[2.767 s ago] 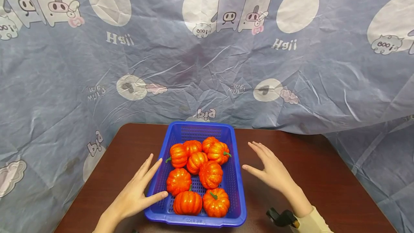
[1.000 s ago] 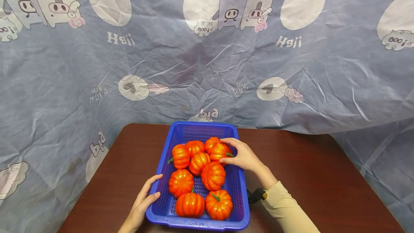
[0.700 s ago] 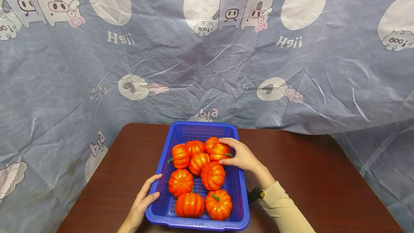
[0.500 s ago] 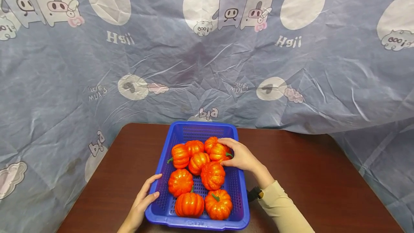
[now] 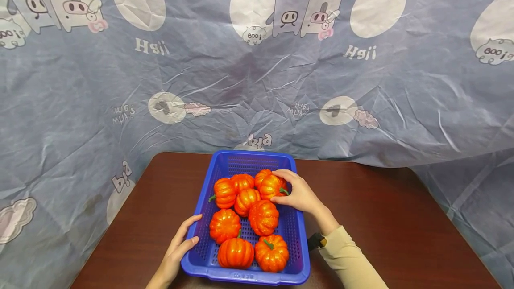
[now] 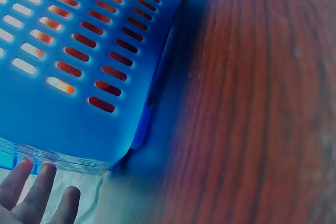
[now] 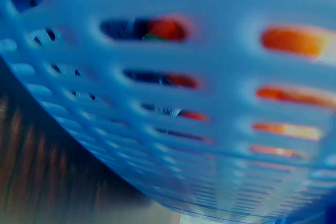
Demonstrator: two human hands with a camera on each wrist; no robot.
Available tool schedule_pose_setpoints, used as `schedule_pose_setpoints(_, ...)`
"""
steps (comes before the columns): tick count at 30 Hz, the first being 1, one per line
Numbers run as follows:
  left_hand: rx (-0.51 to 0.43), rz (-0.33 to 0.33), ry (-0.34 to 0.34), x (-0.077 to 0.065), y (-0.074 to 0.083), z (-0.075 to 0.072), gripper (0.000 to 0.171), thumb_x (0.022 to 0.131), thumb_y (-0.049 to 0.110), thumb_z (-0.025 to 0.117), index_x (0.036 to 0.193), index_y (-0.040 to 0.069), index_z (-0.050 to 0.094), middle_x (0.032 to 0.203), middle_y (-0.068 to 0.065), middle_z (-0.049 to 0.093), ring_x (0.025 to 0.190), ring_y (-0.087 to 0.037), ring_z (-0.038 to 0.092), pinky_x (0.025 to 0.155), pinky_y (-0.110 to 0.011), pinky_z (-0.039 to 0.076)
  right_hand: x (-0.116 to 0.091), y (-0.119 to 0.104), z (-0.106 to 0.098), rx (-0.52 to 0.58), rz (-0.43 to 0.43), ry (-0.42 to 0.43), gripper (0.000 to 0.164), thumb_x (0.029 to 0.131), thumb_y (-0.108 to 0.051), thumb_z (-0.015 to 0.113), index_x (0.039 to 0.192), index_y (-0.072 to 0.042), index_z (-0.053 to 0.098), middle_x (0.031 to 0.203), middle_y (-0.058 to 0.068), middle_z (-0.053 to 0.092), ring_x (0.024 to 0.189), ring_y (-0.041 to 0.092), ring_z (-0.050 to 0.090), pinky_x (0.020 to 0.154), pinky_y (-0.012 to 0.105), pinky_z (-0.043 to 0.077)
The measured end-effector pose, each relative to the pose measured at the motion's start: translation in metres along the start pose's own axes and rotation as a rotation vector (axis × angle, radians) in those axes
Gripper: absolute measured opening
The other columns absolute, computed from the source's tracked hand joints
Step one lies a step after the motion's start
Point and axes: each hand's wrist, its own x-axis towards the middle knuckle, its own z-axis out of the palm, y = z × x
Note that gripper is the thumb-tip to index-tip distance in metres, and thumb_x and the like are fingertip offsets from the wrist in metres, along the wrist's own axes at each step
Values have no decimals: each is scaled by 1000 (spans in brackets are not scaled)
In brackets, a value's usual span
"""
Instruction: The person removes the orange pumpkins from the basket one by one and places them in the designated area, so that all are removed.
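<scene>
In the head view, a blue plastic basket [image 5: 245, 275] with slotted walls holds several small orange pumpkins [image 5: 235, 253]. My right hand [image 5: 302, 194] reaches over the right rim and holds a green-stemmed pumpkin [image 5: 270, 187] at the back right between thumb and fingers. Beneath and behind it another pumpkin [image 5: 263, 175] partly shows. My left hand [image 5: 173, 251] is at the left rim, fingers nearly straight and thumb extended at the edge. In the left wrist view its fingers [image 6: 39, 192] stand close to the basket's corner. The right wrist view shows only the slotted wall [image 7: 226, 77], with orange behind it.
The basket stands on a dark brown wooden table [image 5: 369, 217], its far end close to the table's back edge. A grey-blue cartoon-printed cloth [image 5: 241, 79] hangs behind and along the sides. A black strap [image 5: 316, 241] is at my right wrist.
Both hands were spread apart beside the basket; the left has come to the left rim, and the right has reached in and taken hold of a back-right pumpkin. Little moved in the last second.
</scene>
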Motion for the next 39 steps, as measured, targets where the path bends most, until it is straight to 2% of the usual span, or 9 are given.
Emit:
schedule_pose_setpoints(5,20,2,10,0,-1,0,47,94,5,40,140,3,35,138,-21,34,111,-23,50,85,-34,47,2,-2,-2,74,20,59,69,64,-29,86,126,-12,59,126,4,55,117,21,50,97,41,40)
schedule_pose_setpoints(9,18,-4,10,0,-1,-1,47,94,5,40,140,3,35,138,-20,34,111,-22,50,85,-34,48,3,-6,-8,163,50,85,67,66,-23,86,126,-13,58,126,3,54,113,20,51,93,42,43)
schedule_pose_setpoints(11,12,-12,9,0,-1,-1,47,94,5,40,141,3,35,138,-21,34,111,-23,50,85,-35,48,3,-10,-12,214,66,94,66,67,-17,85,127,-10,58,126,4,53,110,21,52,91,43,44)
schedule_pose_setpoints(15,-22,-23,-9,0,0,-2,47,95,6,39,142,3,32,138,-22,33,110,-27,51,83,-39,49,2,-26,-24,302,61,127,63,70,-5,81,127,-2,55,125,15,52,106,31,53,87,46,46)
schedule_pose_setpoints(18,-35,-13,-24,1,0,-3,48,95,5,38,142,3,31,138,-24,32,110,-29,51,83,-40,49,1,-37,-34,332,59,169,62,71,1,78,127,4,53,125,22,50,104,34,53,85,38,48)
schedule_pose_setpoints(21,-27,7,-31,2,0,-3,48,95,5,38,142,2,31,138,-24,31,112,-27,50,84,-39,49,1,-39,-42,324,95,222,60,72,2,77,127,5,53,126,22,50,102,28,54,82,24,48)
schedule_pose_setpoints(27,-8,39,-41,2,-1,-3,47,95,4,38,141,0,31,138,-26,32,113,-23,49,86,-34,47,-2,-32,-51,305,166,322,59,73,0,76,127,2,53,124,21,53,94,22,56,76,16,47)
schedule_pose_setpoints(33,-29,36,-35,2,-1,-1,47,95,4,37,141,-1,31,136,-27,32,111,-26,50,83,-37,49,-7,-21,-58,278,248,393,57,76,-3,75,128,2,52,121,21,56,93,17,56,75,14,45)
schedule_pose_setpoints(39,-36,24,-33,2,-1,-1,47,95,4,37,141,0,31,136,-27,31,110,-27,50,83,-38,49,-14,19,-57,244,331,449,57,77,-11,76,129,-5,54,119,17,58,89,10,55,74,13,44)
